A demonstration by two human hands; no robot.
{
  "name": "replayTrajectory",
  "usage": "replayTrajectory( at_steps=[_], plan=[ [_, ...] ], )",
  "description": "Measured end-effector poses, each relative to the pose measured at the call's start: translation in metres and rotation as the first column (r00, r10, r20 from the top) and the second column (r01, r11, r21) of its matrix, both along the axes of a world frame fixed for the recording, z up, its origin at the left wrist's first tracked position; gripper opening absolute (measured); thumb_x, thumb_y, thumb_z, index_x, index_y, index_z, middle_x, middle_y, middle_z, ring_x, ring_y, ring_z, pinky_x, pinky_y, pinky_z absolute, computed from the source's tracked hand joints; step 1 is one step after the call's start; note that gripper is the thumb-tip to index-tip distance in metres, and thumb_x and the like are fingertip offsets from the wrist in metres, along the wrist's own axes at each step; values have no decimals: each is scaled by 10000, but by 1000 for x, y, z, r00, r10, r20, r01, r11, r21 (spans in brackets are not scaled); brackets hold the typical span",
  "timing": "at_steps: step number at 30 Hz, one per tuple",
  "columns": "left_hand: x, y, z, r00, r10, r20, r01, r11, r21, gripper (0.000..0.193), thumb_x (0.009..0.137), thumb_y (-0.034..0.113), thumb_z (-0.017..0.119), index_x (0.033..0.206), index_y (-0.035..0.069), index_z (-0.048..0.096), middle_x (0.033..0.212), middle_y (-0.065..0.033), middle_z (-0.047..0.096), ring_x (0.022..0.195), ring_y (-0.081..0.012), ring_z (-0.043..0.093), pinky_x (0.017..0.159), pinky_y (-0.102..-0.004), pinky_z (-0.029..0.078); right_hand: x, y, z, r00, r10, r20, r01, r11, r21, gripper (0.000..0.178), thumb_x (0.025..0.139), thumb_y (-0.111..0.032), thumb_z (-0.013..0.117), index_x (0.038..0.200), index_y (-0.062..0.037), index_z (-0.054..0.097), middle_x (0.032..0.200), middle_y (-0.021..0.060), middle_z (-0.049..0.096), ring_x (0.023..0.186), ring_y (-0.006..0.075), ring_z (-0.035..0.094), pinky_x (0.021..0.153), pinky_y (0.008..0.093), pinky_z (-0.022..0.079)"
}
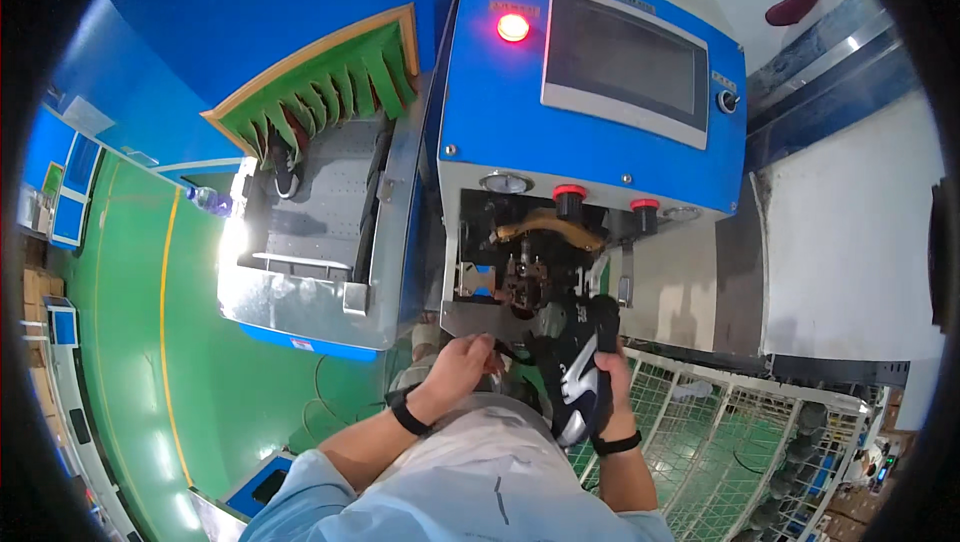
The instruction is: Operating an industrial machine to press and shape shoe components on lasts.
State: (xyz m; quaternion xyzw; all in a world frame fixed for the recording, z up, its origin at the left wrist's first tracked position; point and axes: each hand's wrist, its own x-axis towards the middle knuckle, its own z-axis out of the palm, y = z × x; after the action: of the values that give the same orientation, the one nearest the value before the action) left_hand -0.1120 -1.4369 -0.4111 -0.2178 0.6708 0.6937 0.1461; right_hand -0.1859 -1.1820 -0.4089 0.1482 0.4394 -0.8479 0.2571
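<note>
My right hand [617, 387] grips a black shoe [575, 372] with white side markings and a pale toe, held just in front of the blue machine's opening. The thumb lies along its side, and the other fingers are mostly hidden. To the left of the shoe, my left hand [460, 372] is closed, fingertips pinched by a thin dark strip; I cannot make out what is between them. Beyond the shoe sits the machine's metal clamping mechanism [525, 282], under a curved brass-coloured part [550, 227].
The blue machine [480, 92] carries a dark screen [625, 62], a lit red lamp [513, 28] and red-topped knobs [570, 197]. At left, a conveyor [310, 212] brings another shoe [287, 177] under a green strip curtain [330, 92]. A white wire rack [690, 422] stands at right.
</note>
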Motion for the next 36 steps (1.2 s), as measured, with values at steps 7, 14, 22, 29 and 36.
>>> replayTrajectory(
  at_steps=[7, 14, 22, 29, 36],
  plan=[
    [-2, -15, -27, 974, -219, -48, 191, 922, -337, 400, 1022, 372, 506, 937, 17, 670, 790, -190, 684, 793, -327, 696, 733, -416, 527, -62, -51, 28, 794, 477, -377, 47, 571, 820, 931, 737, -138, 734, 1580, -119, 340, 1185, 134, 658, 976, 235, 667, 859, 342, 523],
    [5, -44, -32, 974, -226, -32, 194, 892, -408, 390, 977, 342, 529, 962, -16, 681, 906, -284, 675, 897, -481, 645, 784, -521, 517, -83, -99, 10, 641, 761, -94, 142, 2, 990, 918, 803, -361, 726, 1600, -264, 280, 1183, 305, 603, 832, 421, 681, 683, 486, 554],
    [12, -84, -67, 965, -257, -53, 208, 873, -442, 336, 962, 317, 583, 938, -1, 686, 851, -253, 675, 854, -443, 660, 745, -510, 510, -96, -126, 13, 613, 790, 26, 267, -238, 934, 906, 827, -299, 670, 1590, -173, 198, 1379, 441, 385, 997, 560, 623, 822, 568, 554],
    [-17, -92, -75, 951, -309, -29, 260, 845, -468, 343, 958, 322, 546, 1018, 13, 683, 908, -266, 683, 884, -448, 664, 784, -511, 514, -80, -121, 8, 644, 765, 23, 317, -294, 902, 909, 892, -338, 666, 1590, -76, 146, 1328, 442, 399, 946, 544, 627, 755, 548, 553],
    [-48, -60, -46, 910, -409, -68, 408, 913, -21, 396, 977, 397, 581, 1001, 13, 678, 866, -139, 716, 807, -251, 692, 741, -390, 538, -18, -83, 2, 496, 816, -297, 622, -96, 777, 863, 831, -340, 744, 1522, -25, 334, 1271, 414, 445, 951, 529, 608, 751, 567, 537]
  ],
)
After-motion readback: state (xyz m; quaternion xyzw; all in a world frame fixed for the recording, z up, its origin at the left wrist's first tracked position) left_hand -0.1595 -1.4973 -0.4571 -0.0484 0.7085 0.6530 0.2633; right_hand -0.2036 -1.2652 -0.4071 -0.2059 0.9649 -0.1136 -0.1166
